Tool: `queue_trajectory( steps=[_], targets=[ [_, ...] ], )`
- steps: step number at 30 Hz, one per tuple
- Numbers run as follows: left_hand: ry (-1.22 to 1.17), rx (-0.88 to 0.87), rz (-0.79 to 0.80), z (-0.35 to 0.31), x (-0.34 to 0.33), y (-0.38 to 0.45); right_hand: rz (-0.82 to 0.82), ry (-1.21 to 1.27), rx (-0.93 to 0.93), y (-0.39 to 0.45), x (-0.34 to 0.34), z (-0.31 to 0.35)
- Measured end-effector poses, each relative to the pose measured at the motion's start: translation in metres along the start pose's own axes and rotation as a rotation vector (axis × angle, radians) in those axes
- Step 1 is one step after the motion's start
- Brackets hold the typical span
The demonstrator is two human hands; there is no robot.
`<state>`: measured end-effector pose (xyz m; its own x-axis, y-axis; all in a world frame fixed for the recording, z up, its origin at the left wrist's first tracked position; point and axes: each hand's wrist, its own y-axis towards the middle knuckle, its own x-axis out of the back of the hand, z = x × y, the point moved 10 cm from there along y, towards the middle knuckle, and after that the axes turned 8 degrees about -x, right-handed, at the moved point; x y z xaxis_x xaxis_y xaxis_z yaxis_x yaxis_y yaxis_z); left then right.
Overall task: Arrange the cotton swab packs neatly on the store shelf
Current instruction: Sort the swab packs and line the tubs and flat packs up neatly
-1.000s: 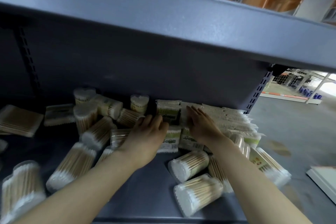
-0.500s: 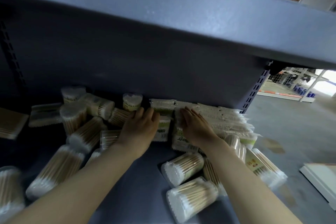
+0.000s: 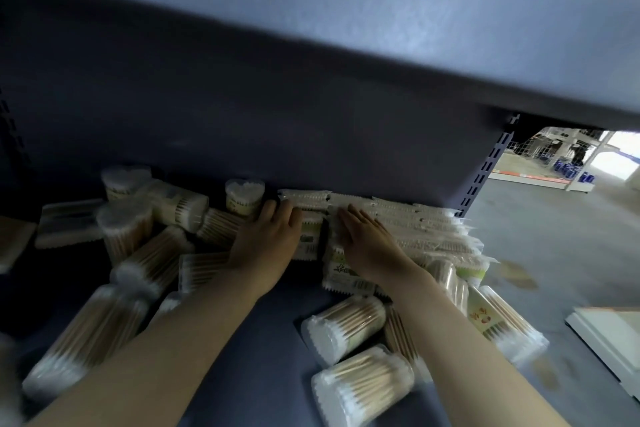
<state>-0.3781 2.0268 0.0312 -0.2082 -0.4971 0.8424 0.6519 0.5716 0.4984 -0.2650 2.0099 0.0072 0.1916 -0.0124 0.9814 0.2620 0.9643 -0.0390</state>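
A: Where are the hands?

B: Both reach deep onto the grey store shelf (image 3: 263,350). The left hand (image 3: 266,246) lies palm down on a flat cotton swab pack (image 3: 309,239), fingers loosely bent over its far edge; whether they actually grip it I cannot tell. The right hand (image 3: 369,246) lies with straight fingers laid flat on the left end of the row of flat packs (image 3: 426,232).

A: And that row?

B: It runs along the back wall toward the perforated upright (image 3: 485,177) at the right end, packs overlapping one another.

A: What about the rest of the stock?

B: Scattered. Round tubs of swabs lie on their sides left of the left forearm, and one heart-shaped tub (image 3: 245,196) stands upright at the back, just beside the left fingertips. Two more tubs (image 3: 346,326) lie near the front edge between the forearms, one in front of the other.

A: Anything above?

B: The underside of the upper shelf (image 3: 346,28) fills the top of the view.
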Motion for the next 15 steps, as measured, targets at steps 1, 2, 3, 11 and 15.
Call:
queue_trajectory(
  steps=[1,2,3,11,15],
  targets=[
    [-0.002,0.005,-0.004,0.001,-0.005,0.001,0.003,0.002,0.000,0.000,0.000,0.000],
    [-0.001,0.003,-0.012,0.000,-0.005,0.003,0.006,0.005,0.000,0.000,-0.001,0.000],
    [-0.002,-0.003,-0.014,-0.002,-0.004,0.005,0.010,0.006,0.000,0.001,-0.001,0.000],
    [0.020,0.010,-0.010,-0.003,-0.009,0.011,0.007,-0.002,-0.007,0.001,-0.002,0.000],
    [0.026,-0.003,-0.049,-0.008,-0.005,0.011,0.009,-0.007,-0.014,0.000,-0.001,0.000]
  ],
)
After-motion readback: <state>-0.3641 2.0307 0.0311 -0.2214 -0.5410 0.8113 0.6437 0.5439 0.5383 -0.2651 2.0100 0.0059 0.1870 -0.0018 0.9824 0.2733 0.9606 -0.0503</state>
